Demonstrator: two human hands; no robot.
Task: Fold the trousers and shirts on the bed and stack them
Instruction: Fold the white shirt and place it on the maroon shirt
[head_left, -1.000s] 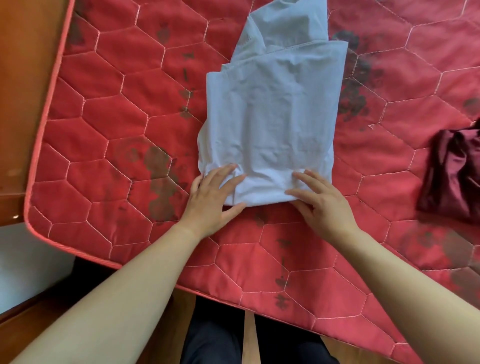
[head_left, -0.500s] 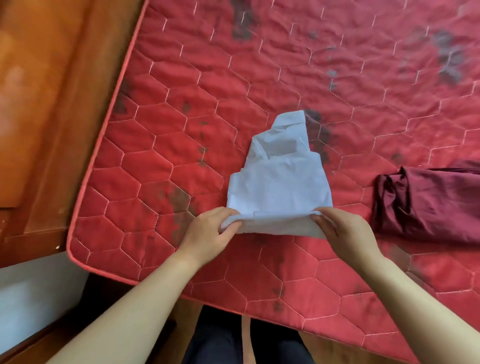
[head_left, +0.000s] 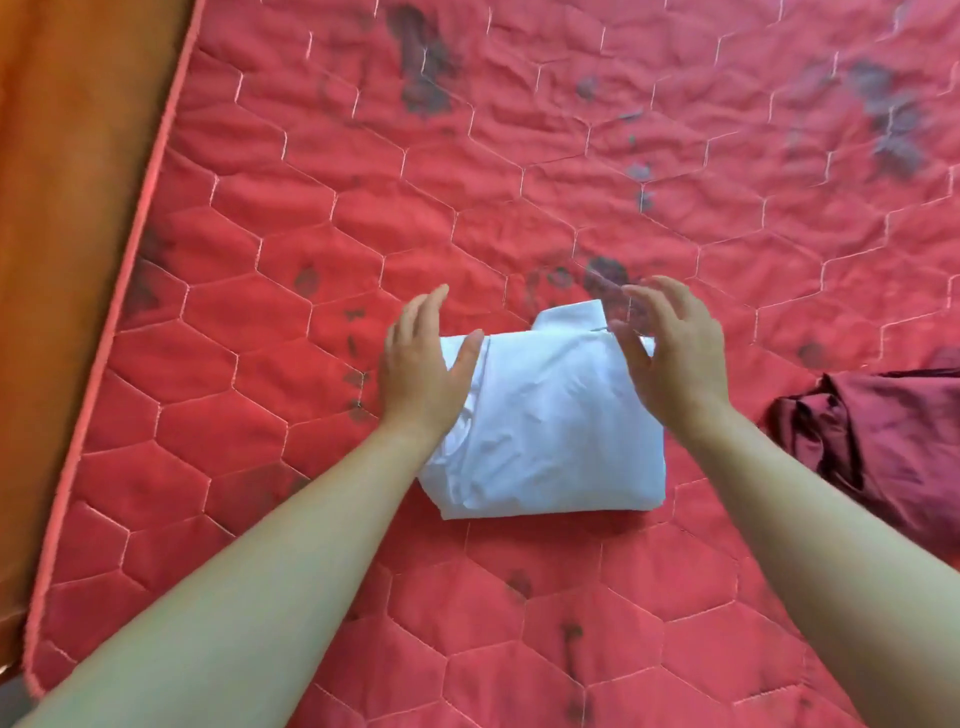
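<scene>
A pale blue shirt (head_left: 550, 426) lies folded into a compact rectangle on the red quilted mattress (head_left: 467, 171), its collar sticking out at the far edge. My left hand (head_left: 423, 358) rests flat against the shirt's left side, fingers straight, thumb on the cloth. My right hand (head_left: 670, 348) hovers over the shirt's far right corner with fingers spread and blurred; it holds nothing. A maroon garment (head_left: 883, 441) lies crumpled at the right edge of the view, apart from both hands.
The mattress's left edge with its piping (head_left: 130, 270) runs diagonally beside a wooden bed frame (head_left: 67, 182). Dark stains mark the red cover. The far part of the mattress holds no clothes.
Both hands pinched the shirt's near edge and folded it away from me over the rest. They have let go and now lie open at the folded shirt's sides.
</scene>
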